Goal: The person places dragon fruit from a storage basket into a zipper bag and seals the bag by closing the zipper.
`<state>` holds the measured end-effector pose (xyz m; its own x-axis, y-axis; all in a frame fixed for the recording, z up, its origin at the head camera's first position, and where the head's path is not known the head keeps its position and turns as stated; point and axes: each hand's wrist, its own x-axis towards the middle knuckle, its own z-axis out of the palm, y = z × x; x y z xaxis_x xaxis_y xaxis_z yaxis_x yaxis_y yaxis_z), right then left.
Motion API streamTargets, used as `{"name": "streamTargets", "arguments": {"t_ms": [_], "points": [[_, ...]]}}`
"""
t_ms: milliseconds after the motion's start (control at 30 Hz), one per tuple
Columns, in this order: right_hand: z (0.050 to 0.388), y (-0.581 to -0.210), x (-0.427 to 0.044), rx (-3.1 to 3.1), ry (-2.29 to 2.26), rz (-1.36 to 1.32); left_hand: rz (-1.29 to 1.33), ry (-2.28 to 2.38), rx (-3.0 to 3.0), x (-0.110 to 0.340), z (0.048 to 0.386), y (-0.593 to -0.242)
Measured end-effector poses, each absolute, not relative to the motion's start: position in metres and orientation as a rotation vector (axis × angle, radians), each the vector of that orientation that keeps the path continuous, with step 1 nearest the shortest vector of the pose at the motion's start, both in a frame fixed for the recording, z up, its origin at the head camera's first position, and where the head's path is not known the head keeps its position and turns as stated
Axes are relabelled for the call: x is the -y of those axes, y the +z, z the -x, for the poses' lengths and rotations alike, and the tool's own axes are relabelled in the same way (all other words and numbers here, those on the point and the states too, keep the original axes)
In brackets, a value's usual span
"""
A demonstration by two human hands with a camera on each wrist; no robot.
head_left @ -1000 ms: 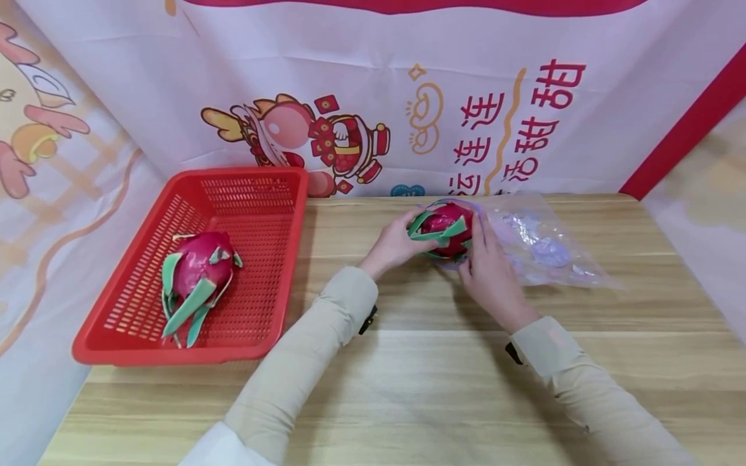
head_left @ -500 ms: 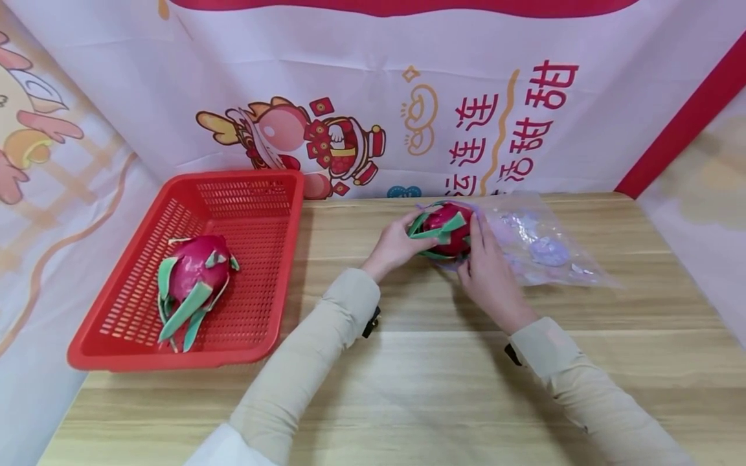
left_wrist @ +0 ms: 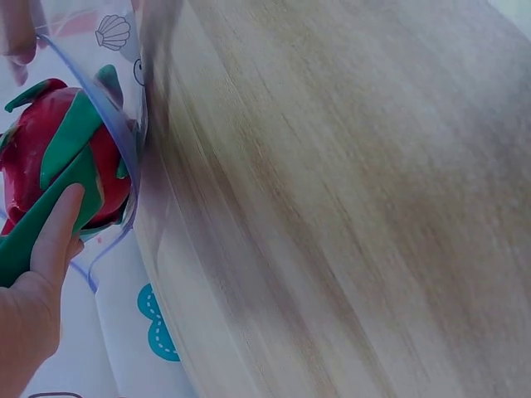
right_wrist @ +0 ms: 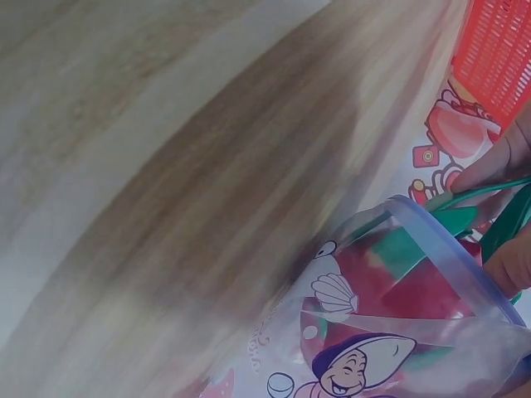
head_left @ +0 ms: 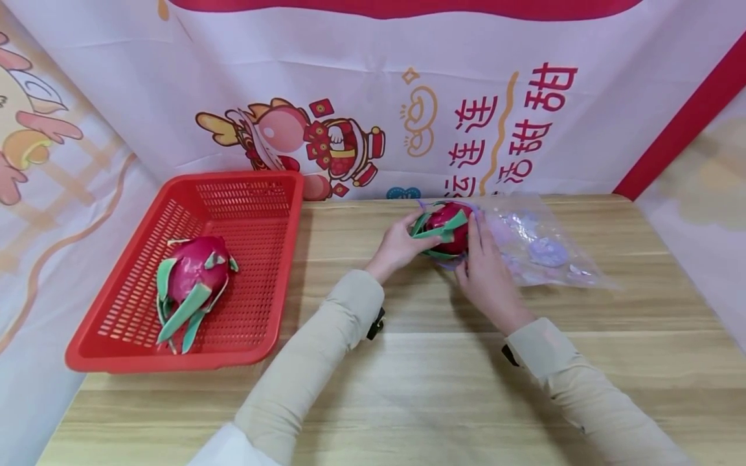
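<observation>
A dragon fruit with green scales sits partly inside the mouth of a clear printed zip bag. My left hand grips the fruit's leafy end, thumb over a long green scale. On the other side my right hand holds the bag's mouth, fingers and thumb along its edge. The purple zip rim curves around the fruit in the right wrist view. The bag's far part lies flat on the table. Most of the right hand is out of sight in both wrist views.
A red plastic basket stands at the left with another dragon fruit in it. The wooden table ends at a printed cloth backdrop behind the bag.
The dragon fruit and both hands stay nearly in place, with only slight shifts of the fingers at the bag's mouth. The head view has shifted a little.
</observation>
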<state>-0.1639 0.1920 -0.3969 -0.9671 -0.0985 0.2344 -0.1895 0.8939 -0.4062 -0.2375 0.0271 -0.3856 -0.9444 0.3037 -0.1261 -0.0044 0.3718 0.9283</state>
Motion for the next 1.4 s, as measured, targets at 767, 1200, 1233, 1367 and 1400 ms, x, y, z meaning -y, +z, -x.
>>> {"name": "streamTargets", "arguments": {"t_ms": [767, 1200, 1233, 1367, 1400], "points": [[0.163, -0.398, -0.189, 2.847, 0.432, -0.409, -0.228, 1.607, -2.372, -0.029, 0.244, -0.388], [0.161, -0.400, -0.185, 2.843, 0.446, -0.421, -0.198, 1.629, -2.366, -0.031, 0.245, -0.391], [0.161, -0.400, -0.185, 2.840, 0.442, -0.423, -0.193, 1.636, -2.363, -0.031, 0.245, -0.391], [0.161, -0.400, -0.182, 2.827, 0.447, -0.431, -0.181, 1.658, -2.360, -0.032, 0.246, -0.391], [0.161, -0.400, -0.181, 2.823, 0.447, -0.435, -0.178, 1.660, -2.361, -0.032, 0.246, -0.391]]}}
